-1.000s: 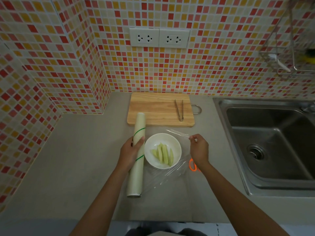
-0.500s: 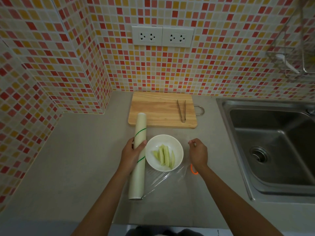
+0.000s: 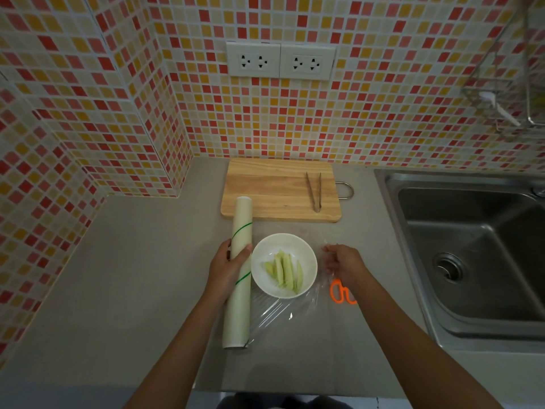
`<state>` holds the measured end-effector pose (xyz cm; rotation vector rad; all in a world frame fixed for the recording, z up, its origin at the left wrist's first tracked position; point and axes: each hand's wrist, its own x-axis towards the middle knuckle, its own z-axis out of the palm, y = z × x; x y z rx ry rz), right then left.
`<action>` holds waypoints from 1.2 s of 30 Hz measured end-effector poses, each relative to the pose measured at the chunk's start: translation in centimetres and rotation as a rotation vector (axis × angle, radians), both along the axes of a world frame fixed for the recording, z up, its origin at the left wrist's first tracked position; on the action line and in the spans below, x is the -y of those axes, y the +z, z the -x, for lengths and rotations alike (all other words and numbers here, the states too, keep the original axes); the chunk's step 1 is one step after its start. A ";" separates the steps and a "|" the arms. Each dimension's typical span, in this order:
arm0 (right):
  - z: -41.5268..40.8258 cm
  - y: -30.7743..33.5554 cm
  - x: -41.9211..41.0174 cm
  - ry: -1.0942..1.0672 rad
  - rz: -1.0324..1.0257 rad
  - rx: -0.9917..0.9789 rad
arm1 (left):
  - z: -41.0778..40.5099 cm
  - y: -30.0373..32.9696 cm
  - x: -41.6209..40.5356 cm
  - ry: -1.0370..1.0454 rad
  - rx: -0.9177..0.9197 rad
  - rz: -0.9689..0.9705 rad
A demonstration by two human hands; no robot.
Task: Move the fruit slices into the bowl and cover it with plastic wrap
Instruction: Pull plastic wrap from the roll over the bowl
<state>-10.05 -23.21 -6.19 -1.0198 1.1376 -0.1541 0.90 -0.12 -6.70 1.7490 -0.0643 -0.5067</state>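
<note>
A white bowl [image 3: 265, 255] sits on the grey counter and holds several pale green fruit slices [image 3: 284, 271]. Just left of it lies a long roll of plastic wrap [image 3: 239, 302], gripped near its middle by my left hand [image 3: 225, 268]. A clear sheet of wrap [image 3: 283, 309] runs from the roll rightward across the bowl. My right hand [image 3: 343, 264] is on the bowl's right side and pinches the sheet's free edge, low near the counter.
Orange-handled scissors [image 3: 339, 293] lie partly under my right wrist. A wooden cutting board [image 3: 274, 187] with metal tongs [image 3: 315, 191] lies behind the bowl. A steel sink [image 3: 472, 255] fills the right side. Tiled walls close the back and left.
My right hand has come down and slightly right with the wrap's edge, lowering the sheet toward the counter. My left hand stays on the roll.
</note>
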 end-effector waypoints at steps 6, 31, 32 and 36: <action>-1.1 0.0 -0.9 -0.188 0.276 0.056 | -0.1 -0.1 0.1 -0.006 0.011 0.015; -0.8 -0.1 -6.5 0.065 0.301 0.322 | 0.4 0.5 0.1 -0.016 0.022 0.013; -0.9 -0.2 -6.7 0.036 0.298 0.329 | 0.5 0.5 0.1 -0.019 0.026 0.013; -1.0 -0.6 -6.7 -0.016 0.263 0.336 | 0.5 0.7 0.0 -0.026 0.043 0.010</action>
